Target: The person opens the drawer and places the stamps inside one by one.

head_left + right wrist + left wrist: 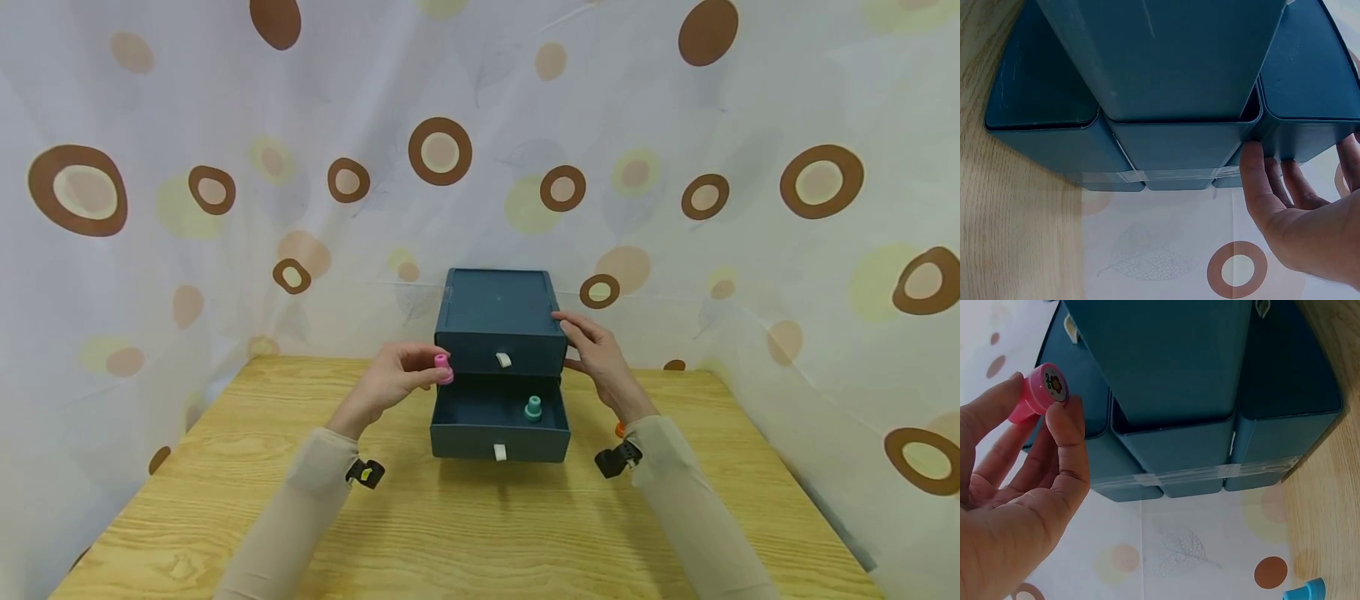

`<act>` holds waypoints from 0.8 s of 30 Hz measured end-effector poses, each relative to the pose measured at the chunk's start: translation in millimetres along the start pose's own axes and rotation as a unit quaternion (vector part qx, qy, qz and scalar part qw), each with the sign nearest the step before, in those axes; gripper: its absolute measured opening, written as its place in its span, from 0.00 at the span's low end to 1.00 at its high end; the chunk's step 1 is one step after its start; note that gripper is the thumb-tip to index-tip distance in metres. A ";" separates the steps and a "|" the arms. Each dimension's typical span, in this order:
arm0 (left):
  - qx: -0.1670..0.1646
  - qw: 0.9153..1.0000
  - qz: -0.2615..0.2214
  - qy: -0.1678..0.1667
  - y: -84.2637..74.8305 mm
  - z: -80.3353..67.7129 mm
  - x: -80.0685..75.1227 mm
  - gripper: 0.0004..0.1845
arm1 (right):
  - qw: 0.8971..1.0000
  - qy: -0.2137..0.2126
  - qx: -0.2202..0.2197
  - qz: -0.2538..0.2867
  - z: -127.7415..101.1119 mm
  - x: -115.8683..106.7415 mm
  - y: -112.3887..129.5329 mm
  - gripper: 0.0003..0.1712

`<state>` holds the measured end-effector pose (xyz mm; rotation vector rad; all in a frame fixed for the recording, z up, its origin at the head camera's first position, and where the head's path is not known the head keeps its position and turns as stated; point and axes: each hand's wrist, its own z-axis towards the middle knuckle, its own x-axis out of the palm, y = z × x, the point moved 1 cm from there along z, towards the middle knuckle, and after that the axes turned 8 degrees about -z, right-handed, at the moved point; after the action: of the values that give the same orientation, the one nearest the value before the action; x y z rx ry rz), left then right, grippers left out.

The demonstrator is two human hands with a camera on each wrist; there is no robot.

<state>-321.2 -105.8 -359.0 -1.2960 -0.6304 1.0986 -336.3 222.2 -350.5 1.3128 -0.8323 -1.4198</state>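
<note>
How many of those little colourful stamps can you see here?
2, maybe more. A pink stamp is pinched in the left hand; a teal stamp stands in the open bottom drawer. Something orange by the right wrist is mostly hidden, and the shut upper drawer may hold others.

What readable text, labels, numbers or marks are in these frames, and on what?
No readable words, brands or numbers in any view.
Pink stamp, pinched by the left hand: small flower-like picture on its round face, no letters.
Dark blue drawer box, touched by the right hand: blank; white pull tabs unmarked.
Teal stamp in the open lower drawer: too small to tell.
</note>
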 end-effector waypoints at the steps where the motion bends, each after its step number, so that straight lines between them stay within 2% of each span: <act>1: 0.001 1.000 0.004 0.003 0.2 0.4 1.8 0.16 | 1.000 0.000 0.001 0.000 -0.1 0.0 0.1 0.30; 10: -0.005 0.999 0.034 0.023 1.8 4.5 19.1 0.17 | 1.000 -0.003 0.000 -0.002 2.0 -0.2 -3.4 0.30; 17: 0.012 0.998 0.051 0.030 4.2 9.0 31.8 0.18 | 1.000 -0.006 -0.003 -0.004 2.4 -0.5 -3.6 0.30; 24: 0.029 0.995 0.075 0.054 7.2 15.5 44.4 0.18 | 1.000 -0.008 0.001 -0.005 2.2 -0.6 -3.9 0.30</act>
<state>-319.3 -59.9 -371.4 -1.3596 -0.4232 1.1504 -339.4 223.6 -353.6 1.3104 -0.8398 -1.4387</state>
